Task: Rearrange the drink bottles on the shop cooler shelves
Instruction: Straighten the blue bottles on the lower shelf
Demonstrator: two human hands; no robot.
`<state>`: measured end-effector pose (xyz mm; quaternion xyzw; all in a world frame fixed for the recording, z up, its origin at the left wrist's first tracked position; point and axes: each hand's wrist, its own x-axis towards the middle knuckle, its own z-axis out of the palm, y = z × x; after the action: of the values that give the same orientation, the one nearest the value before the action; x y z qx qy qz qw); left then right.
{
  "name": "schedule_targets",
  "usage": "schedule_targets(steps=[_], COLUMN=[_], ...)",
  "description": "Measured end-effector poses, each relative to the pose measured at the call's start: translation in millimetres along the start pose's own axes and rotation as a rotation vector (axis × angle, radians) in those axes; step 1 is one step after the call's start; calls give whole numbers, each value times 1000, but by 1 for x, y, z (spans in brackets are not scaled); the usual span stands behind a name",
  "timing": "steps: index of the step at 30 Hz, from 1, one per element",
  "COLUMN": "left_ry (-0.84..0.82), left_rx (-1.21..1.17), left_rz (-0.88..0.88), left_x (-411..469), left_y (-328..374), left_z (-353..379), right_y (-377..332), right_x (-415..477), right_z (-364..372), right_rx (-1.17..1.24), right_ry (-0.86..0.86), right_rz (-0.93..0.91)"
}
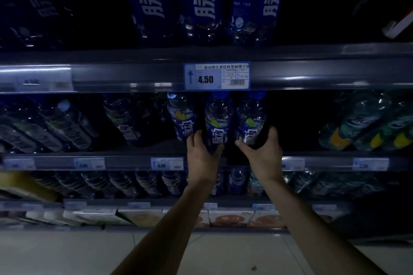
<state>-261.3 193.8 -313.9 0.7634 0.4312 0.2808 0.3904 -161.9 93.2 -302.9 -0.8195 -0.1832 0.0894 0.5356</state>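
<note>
On the middle cooler shelf (134, 159) stand blue-capped drink bottles with dark blue labels. My left hand (201, 156) is wrapped around the base of one bottle (218, 118). My right hand (263, 152) grips the base of the neighbouring bottle (250, 116) to its right. Both bottles stand upright at the shelf front, just under the price tag reading 4.50 (216, 76). A third matching bottle (182, 116) stands to the left of my left hand, untouched.
Large blue bottles (201, 0) fill the shelf above. Teal bottles (362, 125) lie at the right of the middle shelf, darker bottles (67, 123) at its left. A dark gap separates my right hand from the teal bottles. Lower shelves hold more bottles (145, 182) and white cartons (230, 217).
</note>
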Motion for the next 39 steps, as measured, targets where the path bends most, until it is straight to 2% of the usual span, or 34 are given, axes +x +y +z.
schedule_targets(steps=[3, 4, 8, 15, 20, 25, 32, 37, 39], left_ry=[0, 4, 19, -44, -152, -207, -262, -124, -144], left_rx=[36, 51, 88, 485, 624, 657, 531, 484, 535], left_rz=[46, 61, 114, 170, 212, 244, 243, 457, 445], left_x=[-3, -4, -7, 2, 16, 25, 23, 25, 33], left_y=[-8, -11, -27, -63, -84, -101, -121, -113, -106], left_z=[-20, -27, -60, -115, -134, -137, -146, -143, -139], right_y=[-7, -11, -36, -73, -80, -86, -86, -82, -82], right_x=[-20, -29, -55, -66, -59, -48, -31, -26, -27], right_z=[3, 6, 31, 91, 127, 157, 171, 172, 173], right_rx=[-65, -63, -23, 6, -42, -82, 26, 89, 95], right_ry=[208, 217, 102, -137, -115, 55, 164, 163, 178], right_rz=[-67, -103, -137, -108, -32, 18, 54, 69, 61])
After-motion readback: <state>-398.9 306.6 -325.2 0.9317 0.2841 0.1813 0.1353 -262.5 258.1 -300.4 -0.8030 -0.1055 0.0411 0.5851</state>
